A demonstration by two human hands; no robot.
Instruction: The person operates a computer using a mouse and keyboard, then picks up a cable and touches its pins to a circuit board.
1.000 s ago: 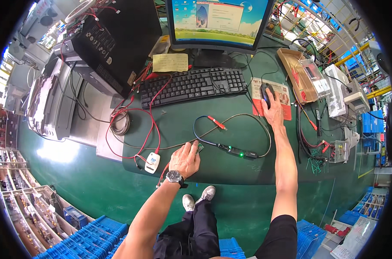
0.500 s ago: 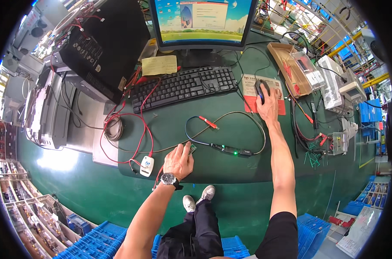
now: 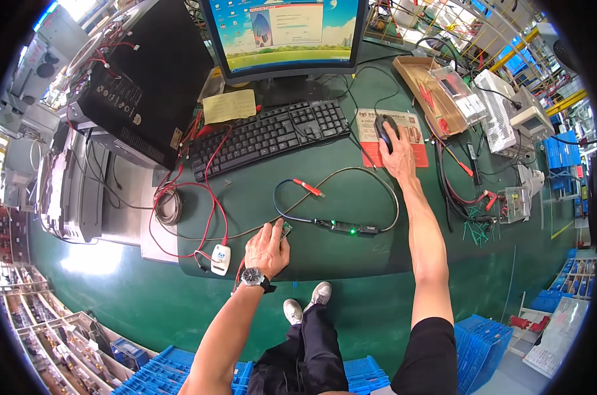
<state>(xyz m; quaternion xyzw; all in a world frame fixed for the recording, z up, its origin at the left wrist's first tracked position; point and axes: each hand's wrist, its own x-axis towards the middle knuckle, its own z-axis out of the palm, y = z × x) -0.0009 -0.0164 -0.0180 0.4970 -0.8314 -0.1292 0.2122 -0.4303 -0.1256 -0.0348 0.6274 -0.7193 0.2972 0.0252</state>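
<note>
Apparently partway through work at screen and small green circuit board (image 3: 286,228) together. Note a setup-style dialog window (image 3: 290,27) open on the desktop monitor (image 3: 286,68), too small to read for progress. Note a green light on the slim black inline adapter (image 3: 356,229); judge power as already on. Judge the on-screen part as unfinished, going by the open window. Cannot tell of any lead seated in the board, with fingers hiding much of it. See the red USB plug (image 3: 309,188) lying on the table, seemingly joined to nothing at its tip.

Find the board on the dark green table (image 3: 324,257), toward the front edge, partly under the left hand (image 3: 267,251). Holds that hand palm down, fingers close together and pointing forward, fingertips at the board. Cannot tell gripping from mere touching; looks like light steadying. Wears a wristwatch (image 3: 251,276) on that wrist, forearm slanting in from lower left.

Stretches the right arm farther forward, almost straight. Curls the right hand (image 3: 398,155) loosely over the black computer mouse (image 3: 385,125), on a red-and-cream printed sheet (image 3: 421,157). Leaves the black keyboard (image 3: 272,139) untouched beyond the left hand, and the white module (image 3: 221,259) just left of it.
</note>
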